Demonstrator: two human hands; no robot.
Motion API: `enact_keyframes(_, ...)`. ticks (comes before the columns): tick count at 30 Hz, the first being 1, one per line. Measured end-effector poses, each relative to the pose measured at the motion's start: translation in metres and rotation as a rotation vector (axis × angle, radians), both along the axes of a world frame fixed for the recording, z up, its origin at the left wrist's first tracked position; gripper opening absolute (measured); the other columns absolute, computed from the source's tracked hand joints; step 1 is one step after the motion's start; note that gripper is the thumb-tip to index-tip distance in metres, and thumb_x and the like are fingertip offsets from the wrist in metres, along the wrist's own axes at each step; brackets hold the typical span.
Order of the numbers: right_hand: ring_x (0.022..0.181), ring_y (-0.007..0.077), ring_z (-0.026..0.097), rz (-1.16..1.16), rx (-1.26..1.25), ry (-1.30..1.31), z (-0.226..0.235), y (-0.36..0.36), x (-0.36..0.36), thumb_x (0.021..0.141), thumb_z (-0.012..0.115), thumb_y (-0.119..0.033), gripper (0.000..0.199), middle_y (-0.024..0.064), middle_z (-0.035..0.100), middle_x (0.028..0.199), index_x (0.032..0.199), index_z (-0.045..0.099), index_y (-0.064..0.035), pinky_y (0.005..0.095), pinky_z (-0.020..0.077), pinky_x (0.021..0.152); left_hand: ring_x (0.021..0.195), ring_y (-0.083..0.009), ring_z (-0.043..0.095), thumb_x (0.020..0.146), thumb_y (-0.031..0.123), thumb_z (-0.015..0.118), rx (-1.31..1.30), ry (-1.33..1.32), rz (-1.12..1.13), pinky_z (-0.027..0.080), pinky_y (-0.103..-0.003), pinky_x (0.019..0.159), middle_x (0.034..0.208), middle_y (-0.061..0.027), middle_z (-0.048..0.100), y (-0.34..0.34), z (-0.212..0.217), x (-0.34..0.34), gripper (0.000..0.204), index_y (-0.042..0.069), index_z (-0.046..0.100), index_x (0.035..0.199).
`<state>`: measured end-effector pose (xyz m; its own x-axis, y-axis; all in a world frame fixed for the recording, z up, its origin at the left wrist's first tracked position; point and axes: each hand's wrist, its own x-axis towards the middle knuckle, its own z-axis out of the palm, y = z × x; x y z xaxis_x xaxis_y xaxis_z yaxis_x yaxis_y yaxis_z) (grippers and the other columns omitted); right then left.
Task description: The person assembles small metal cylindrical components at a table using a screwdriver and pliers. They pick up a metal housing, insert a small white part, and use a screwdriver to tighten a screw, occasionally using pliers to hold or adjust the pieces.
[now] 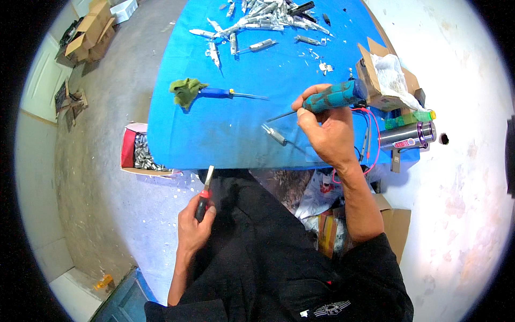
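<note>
Here's the right hand (333, 137), over the near half of the blue tabletop (214, 134), gripping a teal-handled screwdriver (335, 95) with its shaft slanting down to the left. Its tip sits right by a small metal cylinder (276, 136), the piece in play, lying alone near the front edge; whether tip and metal actually touch, I can't tell from here. Down to the left, below the tabletop's edge, the left hand (194, 224) has its fingers wrapped round a red-and-black-handled flat blade (204, 198), blade pointing up and touching nothing.

The step in hand looks like tool work on that lone cylinder, probably at its upper-left end. The next move calls for a steady tip set squarely on that end, and since nothing pins the piece, it could well roll or skid.

Now the count! Hand tools, three: one in each hand, plus a blue-handled screwdriver (217, 93) lying on the tabletop. One green cloth (186, 92), up against that third handle. Cylinders: one out front, then a heaped pile (263, 20) at the far end, too tangled to number. One box of metal pieces (127, 153) on the left, beyond counting too. Over on the right: one steel flask (403, 136), one green bottle (410, 119) and one cardboard carton (370, 80).
</note>
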<state>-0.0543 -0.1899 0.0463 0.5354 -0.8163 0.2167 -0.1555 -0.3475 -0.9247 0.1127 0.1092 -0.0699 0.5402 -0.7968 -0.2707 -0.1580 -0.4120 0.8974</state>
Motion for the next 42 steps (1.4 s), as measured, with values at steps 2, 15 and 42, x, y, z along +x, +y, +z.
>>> enact_keyframes(2,0.088,0.0165,0.073,-0.003,-0.018,0.022,-0.004,-0.001,-0.001,0.09,0.069,-0.005,0.025,0.008,0.075,0.097,0.114,0.064,-0.0029,0.0334,0.0594,0.079,0.075,-0.0144,0.063,0.093,0.012,0.071,0.023,-0.009,0.028,0.052,-0.032,0.071,0.082,-0.0063,0.068,0.002,-0.003,-0.001,0.029,-0.001,0.069,0.119)
enact_keyframes(15,0.081,0.0193,0.074,-0.027,-0.037,0.09,-0.012,0.0,-0.002,0.085,0.067,-0.004,0.022,0.0092,0.075,0.091,0.107,0.065,-0.0027,0.0352,0.0598,0.075,0.071,-0.0133,0.057,0.092,0.013,0.07,0.06,0.009,0.047,0.049,-0.032,0.067,0.075,-0.0039,0.06,-0.003,-0.006,-0.004,0.024,-0.001,0.07,0.112)
enact_keyframes(42,0.083,0.0163,0.071,-0.006,-0.164,0.242,-0.012,0.002,0.004,0.088,0.067,-0.006,0.017,0.0073,0.075,0.091,0.104,0.066,-0.0033,0.0333,0.0571,0.077,0.074,-0.0142,0.063,0.09,0.014,0.074,0.009,-0.018,0.017,0.052,-0.032,0.071,0.082,-0.0056,0.069,-0.004,0.0,-0.002,0.033,0.0,0.07,0.12)
